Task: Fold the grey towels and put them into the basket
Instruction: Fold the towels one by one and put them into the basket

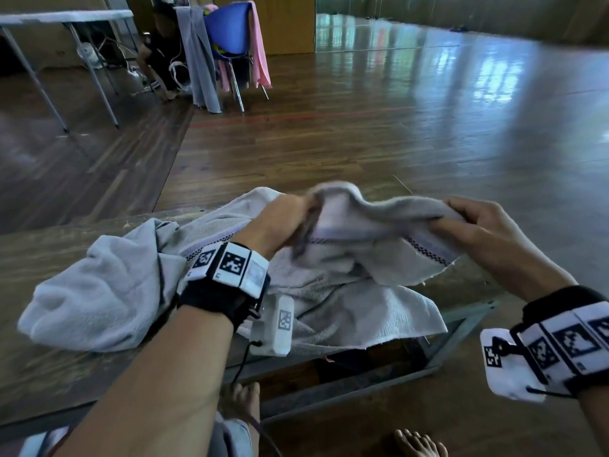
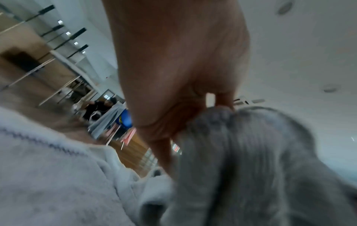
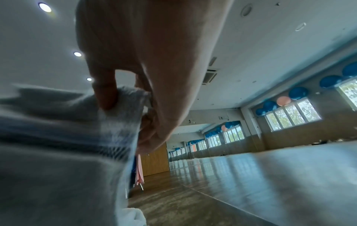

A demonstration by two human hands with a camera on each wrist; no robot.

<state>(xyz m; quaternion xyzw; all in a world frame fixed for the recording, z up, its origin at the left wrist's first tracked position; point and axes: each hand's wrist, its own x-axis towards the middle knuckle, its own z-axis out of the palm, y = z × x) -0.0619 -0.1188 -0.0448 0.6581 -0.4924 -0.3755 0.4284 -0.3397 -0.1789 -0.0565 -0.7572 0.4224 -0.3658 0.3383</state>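
A grey towel (image 1: 372,225) with a dark patterned border is lifted off the wooden table (image 1: 39,252) between both hands. My left hand (image 1: 280,222) grips its left end, fingers curled into the cloth (image 2: 241,152). My right hand (image 1: 474,222) pinches the right end between thumb and fingers (image 3: 108,97), the towel (image 3: 58,145) hanging below it. More grey towel (image 1: 99,298) lies crumpled on the table under my left forearm and drapes over the table's near edge. No basket is in view.
A blue chair (image 1: 227,31) draped with grey and pink towels stands far back, beside a person crouching by a folding table (image 1: 66,18). Open wooden floor (image 1: 428,127) stretches to the right. A metal frame (image 1: 454,331) and my bare feet lie below the table edge.
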